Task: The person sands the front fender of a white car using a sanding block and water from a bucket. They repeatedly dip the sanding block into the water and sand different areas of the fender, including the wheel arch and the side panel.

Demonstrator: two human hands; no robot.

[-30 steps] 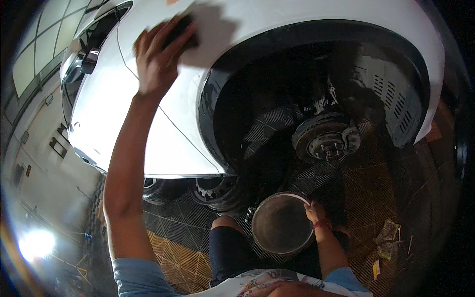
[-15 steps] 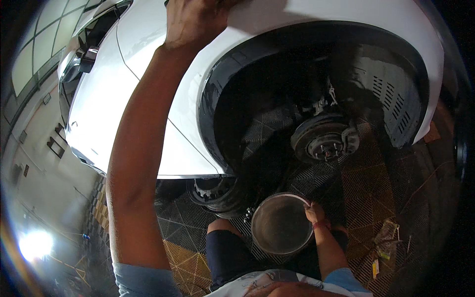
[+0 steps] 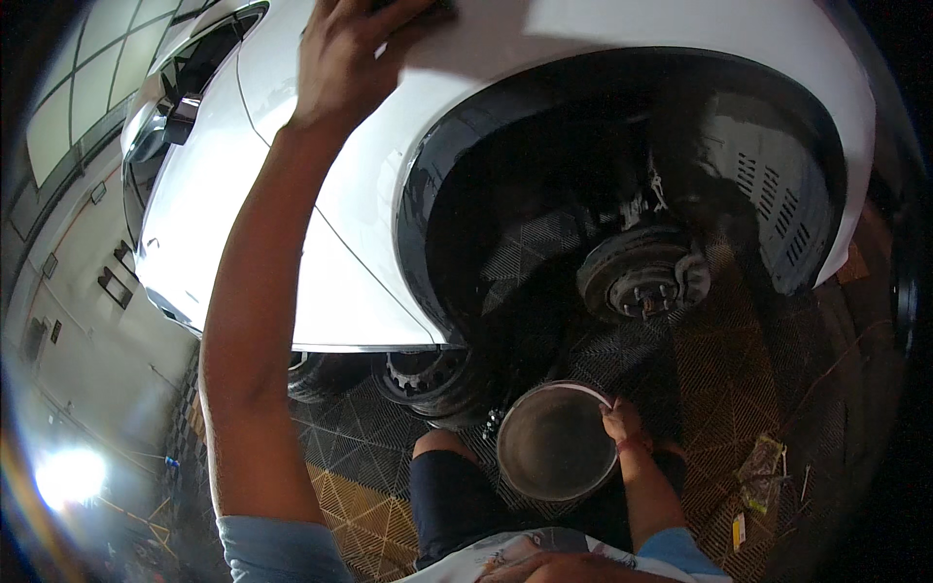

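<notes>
My left arm reaches up along the white car. At the top edge, my left hand [image 3: 352, 63] bends over the white fender [image 3: 544, 24] above the wheel arch, its fingertips partly cut off. A small dark thing [image 3: 439, 10] shows beneath its fingers; its kind is unclear. Down between my knees, my right hand [image 3: 620, 422] grips the rim of a round, shallow basin [image 3: 556, 442] with a greyish inside. The fingers close round its right edge. Above the basin, the wheel hub with its brake disc [image 3: 643, 277] is bare, its studs showing.
A wheel [image 3: 423, 379] lies under the car's sill, with another tyre [image 3: 326, 377] behind it. Small metal pieces [image 3: 492, 424] sit beside the basin. A clear plastic bag [image 3: 761, 471] and a yellow packet [image 3: 739, 531] lie on the right floor tiles. A bright lamp [image 3: 70, 478] shines at left.
My left hand has slid left and slightly down across the fender, and the dark thing now shows beneath its fingers. My right hand and the basin have stayed nearly still.
</notes>
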